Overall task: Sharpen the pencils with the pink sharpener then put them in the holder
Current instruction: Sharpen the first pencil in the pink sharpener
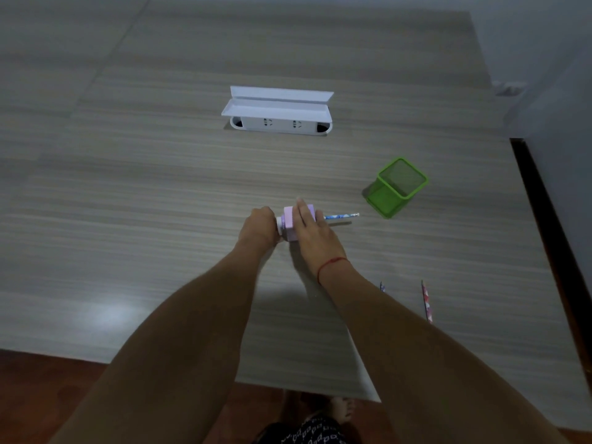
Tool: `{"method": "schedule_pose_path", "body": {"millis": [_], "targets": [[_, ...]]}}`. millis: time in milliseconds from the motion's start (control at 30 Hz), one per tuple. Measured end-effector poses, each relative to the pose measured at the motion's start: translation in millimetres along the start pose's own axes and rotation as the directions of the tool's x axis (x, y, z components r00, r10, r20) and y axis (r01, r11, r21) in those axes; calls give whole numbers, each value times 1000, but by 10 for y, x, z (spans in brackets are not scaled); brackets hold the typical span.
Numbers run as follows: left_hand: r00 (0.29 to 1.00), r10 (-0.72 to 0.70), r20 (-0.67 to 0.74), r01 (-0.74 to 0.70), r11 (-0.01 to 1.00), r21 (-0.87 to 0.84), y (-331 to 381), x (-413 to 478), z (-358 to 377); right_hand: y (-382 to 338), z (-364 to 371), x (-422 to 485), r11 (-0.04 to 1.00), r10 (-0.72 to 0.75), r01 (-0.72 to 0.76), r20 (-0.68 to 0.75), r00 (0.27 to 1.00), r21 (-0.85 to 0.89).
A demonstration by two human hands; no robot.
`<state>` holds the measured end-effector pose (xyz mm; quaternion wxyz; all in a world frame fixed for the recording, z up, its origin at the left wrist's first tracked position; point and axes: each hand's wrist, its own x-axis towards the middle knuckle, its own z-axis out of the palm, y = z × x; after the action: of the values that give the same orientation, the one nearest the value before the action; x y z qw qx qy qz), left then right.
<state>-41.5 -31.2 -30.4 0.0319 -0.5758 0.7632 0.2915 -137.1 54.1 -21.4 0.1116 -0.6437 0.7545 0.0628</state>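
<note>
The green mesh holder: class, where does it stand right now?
In the head view, the green mesh holder stands on the table, right of centre, just beyond the blue pencil that pokes out of the pink sharpener.

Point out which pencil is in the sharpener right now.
The blue-patterned pencil, sticking out of the pink sharpener toward the green holder. The other two pencils lie loose nearer the table's front edge.

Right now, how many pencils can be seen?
3: one blue pencil sticking out of the pink sharpener, two partly hidden beside the right forearm, one barely showing, one pink. More may be hidden.
</note>
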Motion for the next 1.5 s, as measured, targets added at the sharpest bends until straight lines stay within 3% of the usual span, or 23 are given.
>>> {"method": "schedule_pose_path", "body": {"millis": [200,267,633,733,867,1000,1167,1300,1400,1500], "targets": [[998,31,51,-32,999,17,28,58,-61,-2,-135,-51,997,49,-54,83,995,58],[998,38,56,-40,999,18,20,74,-67,26,-81,-46,999,-22,22,0,1000,41],[995,83,63,-86,996,34,-49,141,-84,-9,-43,14,995,45,-38,-80,996,91],[990,94,104,-104,989,101,-20,162,-98,-7,-51,27,986,-2,1,3,1000,164],[988,68,136,-92,980,177,37,191,-115,18,-17,44,995,-45,42,23,999,94],[993,75,88,-91,974,205,-8,264,-103,10,-71,66,998,-42,41,28,999,46],[994,108,25,-111,966,235,8,265,-72,58,-2,155,999,-50,51,-111,993,-1],[974,223,-50,-204,947,248,46,418,-263,46,26,218,998,-59,59,-109,992,-2],[955,289,72,-298,918,263,178,491,-563,75,17,231,998,-65,64,-136,989,-16],[956,188,227,-252,920,301,310,442,-796,52,26,175,997,-73,71,-142,987,-21]]}}
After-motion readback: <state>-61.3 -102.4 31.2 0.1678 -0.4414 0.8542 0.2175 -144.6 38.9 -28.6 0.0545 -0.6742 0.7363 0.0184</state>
